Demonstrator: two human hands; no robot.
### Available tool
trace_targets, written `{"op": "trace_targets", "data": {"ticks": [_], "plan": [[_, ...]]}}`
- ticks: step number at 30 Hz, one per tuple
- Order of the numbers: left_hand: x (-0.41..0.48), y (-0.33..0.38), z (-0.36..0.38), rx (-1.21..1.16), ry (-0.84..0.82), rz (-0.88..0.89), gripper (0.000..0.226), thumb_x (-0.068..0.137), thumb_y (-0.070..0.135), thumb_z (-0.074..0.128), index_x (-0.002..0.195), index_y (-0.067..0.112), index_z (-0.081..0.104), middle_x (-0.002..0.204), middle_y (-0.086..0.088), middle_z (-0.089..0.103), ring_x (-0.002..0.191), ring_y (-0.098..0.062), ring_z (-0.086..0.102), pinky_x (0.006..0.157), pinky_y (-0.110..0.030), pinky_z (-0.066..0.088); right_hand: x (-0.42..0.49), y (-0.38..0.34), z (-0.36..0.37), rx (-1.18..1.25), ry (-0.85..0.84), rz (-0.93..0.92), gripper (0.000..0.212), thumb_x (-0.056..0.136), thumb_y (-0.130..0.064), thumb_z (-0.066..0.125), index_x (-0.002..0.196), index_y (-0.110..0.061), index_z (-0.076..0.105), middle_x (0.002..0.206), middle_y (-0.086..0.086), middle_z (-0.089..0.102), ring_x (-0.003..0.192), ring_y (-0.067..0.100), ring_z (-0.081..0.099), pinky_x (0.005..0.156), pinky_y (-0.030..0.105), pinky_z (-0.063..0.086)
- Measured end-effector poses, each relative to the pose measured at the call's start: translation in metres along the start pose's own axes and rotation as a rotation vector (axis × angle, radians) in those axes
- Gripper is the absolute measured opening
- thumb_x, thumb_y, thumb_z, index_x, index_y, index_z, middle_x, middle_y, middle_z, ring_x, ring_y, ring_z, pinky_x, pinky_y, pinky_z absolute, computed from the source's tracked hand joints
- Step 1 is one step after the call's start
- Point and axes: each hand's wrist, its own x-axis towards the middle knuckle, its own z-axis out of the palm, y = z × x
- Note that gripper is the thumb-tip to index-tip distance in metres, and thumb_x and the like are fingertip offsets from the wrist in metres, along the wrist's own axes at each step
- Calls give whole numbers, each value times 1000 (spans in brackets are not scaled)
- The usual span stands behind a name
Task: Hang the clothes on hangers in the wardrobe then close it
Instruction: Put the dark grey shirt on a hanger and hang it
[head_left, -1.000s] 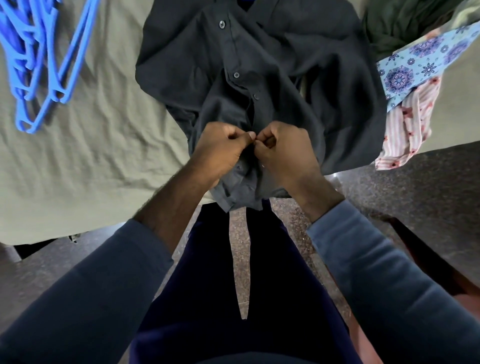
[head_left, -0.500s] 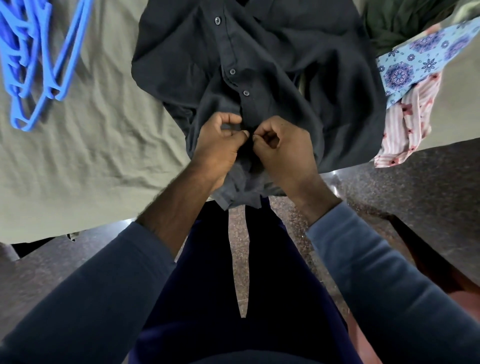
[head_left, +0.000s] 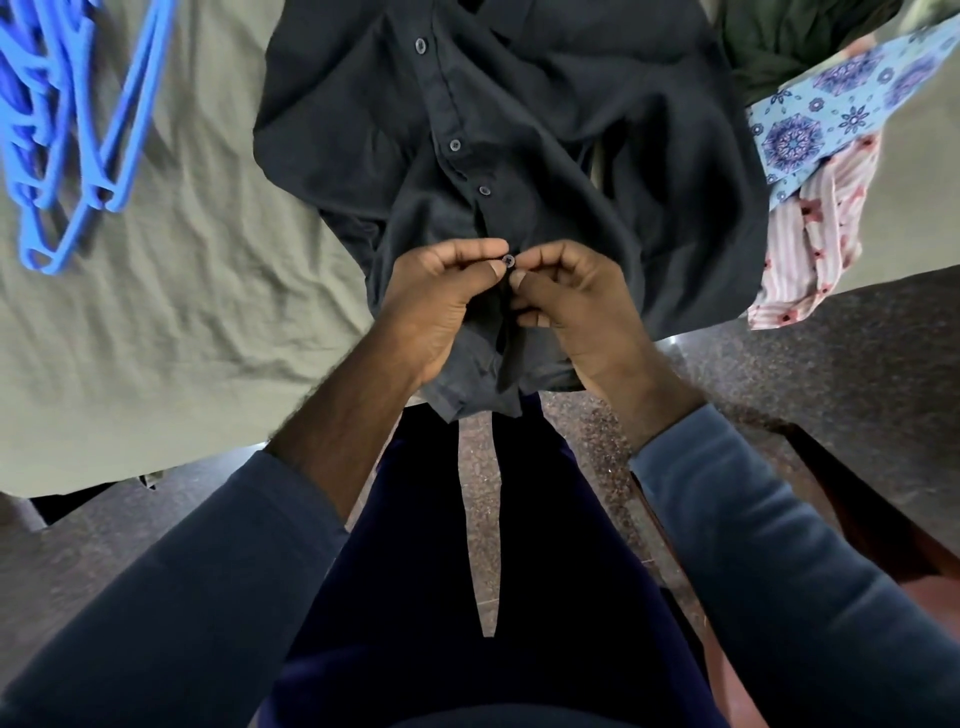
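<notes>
While the dark shirt (head_left: 519, 130) lies front-up on the olive sheet (head_left: 182, 286), its hem hanging off the near edge, both hands meet at its placket. Left hand (head_left: 441, 296): thumb and forefinger pinch the cloth at a small button (head_left: 508, 260). Right hand (head_left: 576, 301): fingertips pinch the opposite edge, touching the button. Blue hangers (head_left: 67, 130) lie far left; patterned garments (head_left: 821, 182) at right.

charcoal-black buttoned shirt (head_left: 545, 130): plain, dark matching buttons | bright blue plastic hangers (head_left: 67, 130): plain | olive-grey bedsheet (head_left: 182, 312): plain | light blue cloth (head_left: 841, 114): purple floral medallions | pink-and-white striped cloth (head_left: 810, 249): small red flowers | dark green garment (head_left: 779, 41): plain | stone floor (head_left: 857, 374): brown-grey speckle | long sleeves (head_left: 779, 545): slate blue | plain trousers (head_left: 415, 597): navy
</notes>
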Motion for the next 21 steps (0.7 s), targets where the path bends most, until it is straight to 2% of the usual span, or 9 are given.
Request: {"op": "trace_targets", "data": {"ticks": [4, 7, 10, 12, 16, 19, 21], "plan": [[-1, 1, -1, 70, -53, 53, 26, 84, -12, 64, 94, 12, 70, 80, 1, 71, 87, -11, 64, 88, -21, 50, 1, -5, 0, 46, 8, 42, 7, 95, -12, 64, 88, -10, 65, 73, 4, 65, 65, 14, 62, 59, 25, 51], [-1, 1, -1, 129, -67, 79, 28, 84, -13, 63, 94, 13, 68, 81, 1, 69, 83, -8, 64, 83, -19, 50, 4, -9, -1, 79, -15, 113, 9, 96, -12, 62, 87, -9, 63, 71, 4, 63, 61, 14, 60, 58, 27, 50], [-1, 4, -2, 202, -75, 98, 28, 84, -9, 65, 97, 17, 65, 80, 2, 65, 80, -7, 62, 78, -18, 49, 6, -12, -2, 230, -56, 246, 9, 96, -11, 61, 87, -11, 62, 71, 4, 61, 60, 15, 59, 57, 27, 50], [1, 4, -4, 247, -75, 116, 31, 84, -5, 67, 101, 20, 63, 79, 3, 62, 81, -9, 59, 81, -19, 49, 8, -11, -2, 242, -60, 284, 9, 95, -12, 62, 86, -14, 62, 72, 3, 61, 59, 15, 59, 55, 28, 50], [1, 3, -3, 170, -51, 68, 42, 84, -2, 68, 118, 19, 54, 84, -3, 61, 88, -14, 58, 89, -23, 48, 12, -12, 2, 162, -10, 239, 8, 94, -15, 64, 88, -19, 64, 75, -3, 64, 60, 13, 58, 53, 26, 47], [5, 5, -2, 143, -37, 26, 48, 88, -2, 65, 129, 14, 46, 79, 1, 62, 83, -8, 61, 88, -20, 49, 12, -13, 7, 163, -32, 188, 8, 95, -16, 63, 87, -16, 65, 74, 1, 63, 55, 12, 53, 49, 25, 44], [7, 7, -1, 182, -21, 30, 51, 88, 1, 65, 132, 12, 44, 75, 3, 64, 81, -8, 63, 88, -23, 51, 12, -10, 10, 124, -43, 139, 14, 96, -17, 63, 83, -14, 64, 71, 4, 60, 51, 11, 50, 47, 24, 43]]}}
